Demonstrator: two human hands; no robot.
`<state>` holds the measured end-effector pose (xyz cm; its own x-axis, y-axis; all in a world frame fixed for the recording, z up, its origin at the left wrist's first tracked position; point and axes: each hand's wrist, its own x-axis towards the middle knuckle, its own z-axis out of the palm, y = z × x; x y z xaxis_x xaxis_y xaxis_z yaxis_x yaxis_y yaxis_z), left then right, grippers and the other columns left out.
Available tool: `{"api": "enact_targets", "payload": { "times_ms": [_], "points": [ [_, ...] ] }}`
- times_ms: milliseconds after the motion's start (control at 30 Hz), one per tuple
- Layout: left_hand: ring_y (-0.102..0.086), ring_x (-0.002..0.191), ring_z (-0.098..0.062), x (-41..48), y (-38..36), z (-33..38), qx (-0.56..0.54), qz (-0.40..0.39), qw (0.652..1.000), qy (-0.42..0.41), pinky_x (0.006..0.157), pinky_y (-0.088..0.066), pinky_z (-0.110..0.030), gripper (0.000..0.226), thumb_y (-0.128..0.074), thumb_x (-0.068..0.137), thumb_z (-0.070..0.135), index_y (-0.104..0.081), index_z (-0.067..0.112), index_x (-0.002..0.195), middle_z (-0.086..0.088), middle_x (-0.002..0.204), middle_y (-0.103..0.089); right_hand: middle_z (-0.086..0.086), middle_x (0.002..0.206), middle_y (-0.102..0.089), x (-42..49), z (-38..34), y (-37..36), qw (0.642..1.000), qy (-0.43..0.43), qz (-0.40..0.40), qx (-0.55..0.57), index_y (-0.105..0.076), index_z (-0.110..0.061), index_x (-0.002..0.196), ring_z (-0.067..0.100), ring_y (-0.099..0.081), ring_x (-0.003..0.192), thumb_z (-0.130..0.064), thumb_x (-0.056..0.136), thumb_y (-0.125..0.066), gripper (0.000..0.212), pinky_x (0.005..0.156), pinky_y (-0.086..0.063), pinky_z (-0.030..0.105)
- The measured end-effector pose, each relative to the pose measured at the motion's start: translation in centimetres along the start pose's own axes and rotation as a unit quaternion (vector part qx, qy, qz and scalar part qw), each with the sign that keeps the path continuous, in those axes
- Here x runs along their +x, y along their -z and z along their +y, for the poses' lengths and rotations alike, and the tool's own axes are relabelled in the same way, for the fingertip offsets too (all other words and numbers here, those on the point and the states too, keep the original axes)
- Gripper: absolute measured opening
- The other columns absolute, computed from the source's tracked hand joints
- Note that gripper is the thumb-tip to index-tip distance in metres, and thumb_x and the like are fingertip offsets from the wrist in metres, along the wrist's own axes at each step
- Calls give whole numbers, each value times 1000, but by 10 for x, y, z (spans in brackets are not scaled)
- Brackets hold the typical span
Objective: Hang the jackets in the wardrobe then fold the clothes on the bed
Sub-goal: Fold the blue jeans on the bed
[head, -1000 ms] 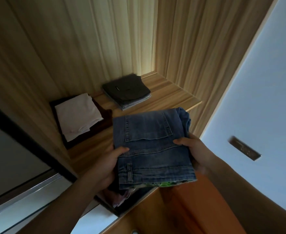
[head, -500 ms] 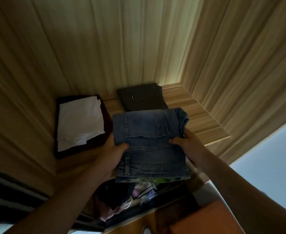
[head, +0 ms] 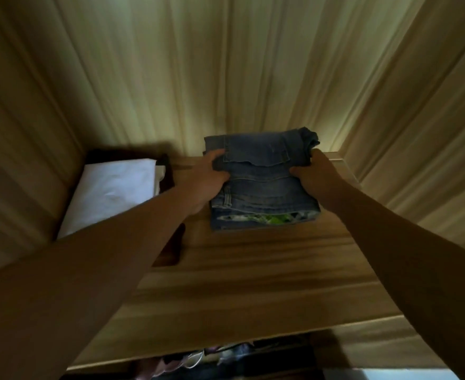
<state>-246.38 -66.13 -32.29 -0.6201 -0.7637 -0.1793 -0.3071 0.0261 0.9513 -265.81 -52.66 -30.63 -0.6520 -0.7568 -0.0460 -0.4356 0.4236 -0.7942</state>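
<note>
A folded stack topped by blue jeans (head: 264, 185), with a green-patterned cloth showing under its near edge, lies far back on the wooden wardrobe shelf (head: 253, 283). My left hand (head: 206, 179) grips the stack's left side, thumb on top. On the right side my right hand (head: 314, 174) grips it the same way. Both arms reach deep into the shelf. The dark folded garment seen earlier at the back is hidden under or behind the jeans.
A folded white cloth (head: 116, 190) on a dark garment lies at the shelf's left. Wooden walls close the shelf at back and both sides. Hanging clothes (head: 212, 357) show below the shelf's front edge.
Both hands have carried the jeans stack forward and set it down at the back of the shelf, over the spot where the dark garment lay. The view has moved closer in.
</note>
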Motion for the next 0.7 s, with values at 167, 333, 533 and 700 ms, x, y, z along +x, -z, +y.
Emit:
{"api": "enact_targets", "payload": {
  "times_ms": [167,333,533,700],
  "points": [
    [-69,102,-33,40,-3,-29,100,-22,995,19,96,-54,-55,30,-51,102,9,-64,17,128,-13,108,-71,12,140,-49,61,43,-34,995,22,-65,-72,-18,-8,159,31,-52,123,-16,104,-54,66,101,-43,35],
    [-61,114,-28,56,-6,-39,230,5,973,-11,110,-45,-44,29,-49,100,8,-66,15,123,-12,119,-66,21,164,-25,80,79,-59,974,14,-81,-212,-23,-16,161,47,-30,145,-53,102,-47,74,115,-34,59],
    [15,155,-33,91,-35,-42,469,-5,883,-12,125,-7,-57,73,-40,103,49,-2,29,162,-11,168,16,5,172,8,92,60,-77,919,104,-69,-374,-10,-33,163,35,12,156,-70,100,-28,76,124,-6,62],
    [21,154,-31,101,-45,-77,493,11,870,-22,125,-3,-54,73,-32,102,55,-1,29,163,-11,168,20,3,172,5,99,85,-103,921,80,-71,-375,-7,-37,163,35,13,156,-71,98,-26,76,125,-1,60]
  ]
}}
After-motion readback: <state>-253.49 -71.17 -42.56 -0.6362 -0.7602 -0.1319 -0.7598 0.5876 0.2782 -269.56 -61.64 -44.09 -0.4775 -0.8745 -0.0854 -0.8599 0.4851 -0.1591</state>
